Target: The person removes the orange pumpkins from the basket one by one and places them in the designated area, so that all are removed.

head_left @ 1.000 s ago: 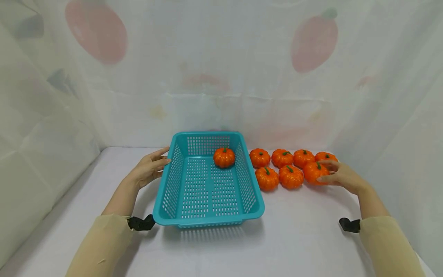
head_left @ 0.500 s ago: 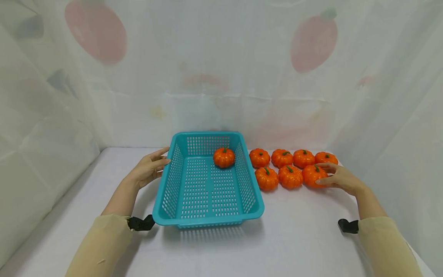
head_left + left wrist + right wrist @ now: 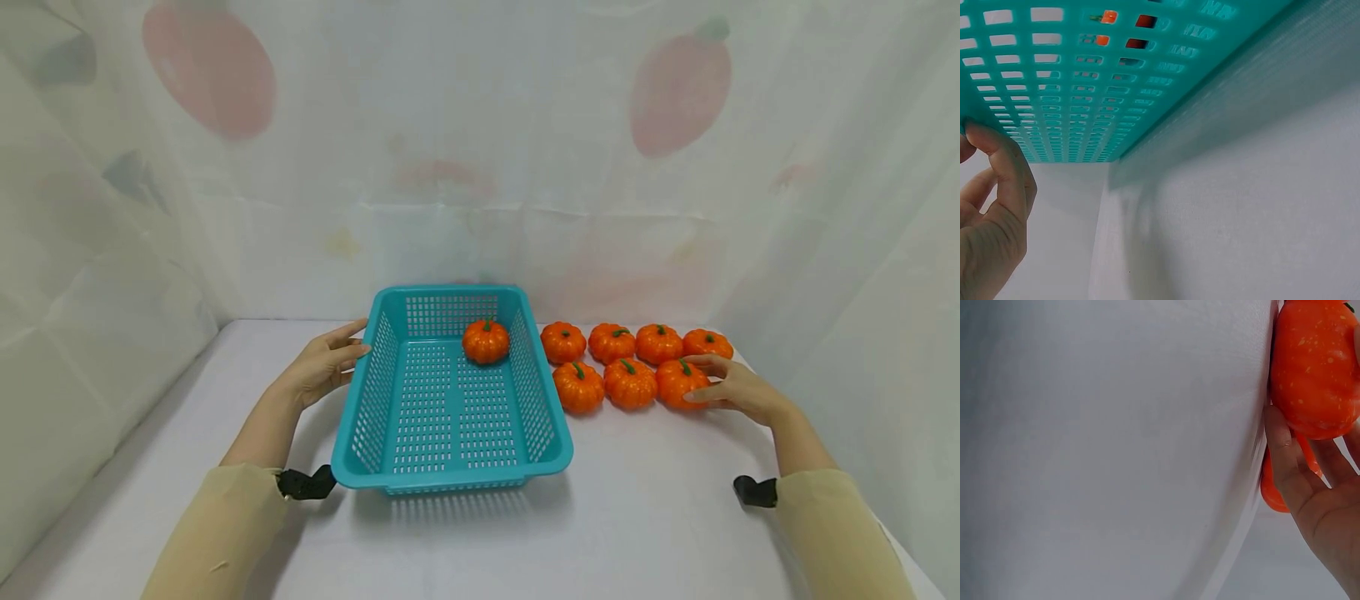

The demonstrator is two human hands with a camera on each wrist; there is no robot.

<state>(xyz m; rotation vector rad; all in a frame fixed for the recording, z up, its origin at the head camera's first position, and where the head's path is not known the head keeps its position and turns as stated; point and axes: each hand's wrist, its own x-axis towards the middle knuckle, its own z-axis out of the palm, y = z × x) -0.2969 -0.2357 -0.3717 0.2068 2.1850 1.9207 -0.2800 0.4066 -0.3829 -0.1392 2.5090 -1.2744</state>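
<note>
In the head view, a teal perforated basket (image 3: 450, 479) stands at the middle of the table. My left hand (image 3: 322, 367) holds its left rim, thumb and fingertips at the edge; the left wrist view shows that hand (image 3: 997, 200) bent up to the rim beside the slotted wall. One small orange pumpkin (image 3: 486, 342) sits inside, near the back right. At the right end of the front row, my right hand (image 3: 738, 390) grips another pumpkin (image 3: 677, 383) from its right side. Close up, the thumb lies low against this ribbed pumpkin (image 3: 1316, 369), with other fingers behind it.
Two more pumpkins, a front-left one (image 3: 578, 387) and its neighbour (image 3: 630, 383), complete the front row. Behind them runs a back row of several pumpkins (image 3: 611, 342). A white printed curtain (image 3: 465, 233) rises behind the table (image 3: 637, 508).
The pumpkin in my right hand has come down and slightly left, beside its neighbour in the front row. Over the last half second it stays there. The left hand and basket stay put.
</note>
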